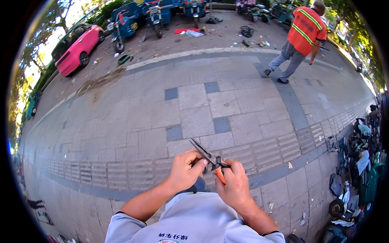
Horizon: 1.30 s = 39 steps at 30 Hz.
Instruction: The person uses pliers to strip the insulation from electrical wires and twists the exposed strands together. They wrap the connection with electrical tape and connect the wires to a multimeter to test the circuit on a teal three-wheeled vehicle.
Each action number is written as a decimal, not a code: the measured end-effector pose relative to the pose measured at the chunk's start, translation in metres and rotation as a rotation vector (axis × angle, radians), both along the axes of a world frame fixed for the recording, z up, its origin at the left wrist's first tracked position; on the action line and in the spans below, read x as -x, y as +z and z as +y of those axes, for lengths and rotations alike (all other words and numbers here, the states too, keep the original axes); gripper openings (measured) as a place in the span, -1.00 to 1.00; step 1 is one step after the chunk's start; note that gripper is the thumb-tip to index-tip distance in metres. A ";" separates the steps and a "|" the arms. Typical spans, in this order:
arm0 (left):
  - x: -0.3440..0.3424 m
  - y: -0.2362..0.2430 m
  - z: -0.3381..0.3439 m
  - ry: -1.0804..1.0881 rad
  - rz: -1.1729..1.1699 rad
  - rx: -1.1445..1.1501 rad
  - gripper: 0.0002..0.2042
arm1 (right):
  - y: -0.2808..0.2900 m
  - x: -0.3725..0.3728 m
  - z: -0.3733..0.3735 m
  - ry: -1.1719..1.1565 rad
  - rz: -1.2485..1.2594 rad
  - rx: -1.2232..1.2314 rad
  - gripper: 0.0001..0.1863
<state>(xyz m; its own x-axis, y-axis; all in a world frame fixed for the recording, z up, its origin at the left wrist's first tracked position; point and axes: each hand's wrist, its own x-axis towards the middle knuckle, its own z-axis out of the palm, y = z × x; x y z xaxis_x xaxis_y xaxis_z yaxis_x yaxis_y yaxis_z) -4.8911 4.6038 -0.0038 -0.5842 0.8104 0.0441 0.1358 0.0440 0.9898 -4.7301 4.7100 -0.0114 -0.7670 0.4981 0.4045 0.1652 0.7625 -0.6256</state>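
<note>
Just left of the right hand (234,182), which curls around orange-handled pliers (220,175), the left hand (187,168) reaches forward, pinching a long, dark metal piece (204,152) that slants forward-left beyond it.

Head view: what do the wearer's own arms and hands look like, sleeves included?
The left hand and right hand are ungloved, and the forearms are bare. The short sleeves are pale greyish-lavender with narrow dark trim, matching the shirt. No watch is visible.
</note>
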 end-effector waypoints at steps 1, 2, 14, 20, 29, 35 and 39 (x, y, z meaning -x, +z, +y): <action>0.013 -0.013 0.024 -0.036 0.035 -0.007 -0.89 | -0.001 0.008 0.019 -0.029 -0.040 0.012 -0.73; 0.022 -0.018 0.048 -0.046 -0.033 0.064 -0.89 | -0.004 0.015 0.039 -0.046 -0.066 0.014 -0.72; 0.069 -0.032 0.413 -0.599 -0.073 0.178 -0.88 | -0.019 0.027 0.284 -0.567 -0.064 0.342 -0.76; 0.044 -0.037 0.567 -0.743 -0.160 0.145 -0.89 | -0.032 0.012 0.408 -0.775 -0.033 0.151 -0.76; 0.070 -0.052 0.777 -0.507 -0.167 0.180 -0.89 | -0.052 0.034 0.648 -0.494 -0.057 0.425 -0.73; 0.088 -0.073 0.901 -0.346 -0.323 0.197 -0.90 | -0.072 0.054 0.804 -0.242 -0.203 0.698 -0.67; 0.100 -0.096 1.002 -0.330 -0.391 0.238 -0.90 | -0.075 0.059 0.917 -0.197 -0.178 0.726 -0.64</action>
<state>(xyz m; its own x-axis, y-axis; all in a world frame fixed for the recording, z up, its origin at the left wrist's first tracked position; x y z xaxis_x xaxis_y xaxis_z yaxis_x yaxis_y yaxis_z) -4.9908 5.6053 -0.0997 -0.2346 0.9139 -0.3312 -0.1946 0.2896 0.9372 -4.7889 5.6265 -0.0862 -0.6596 0.7253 -0.1973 0.4004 0.1170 -0.9088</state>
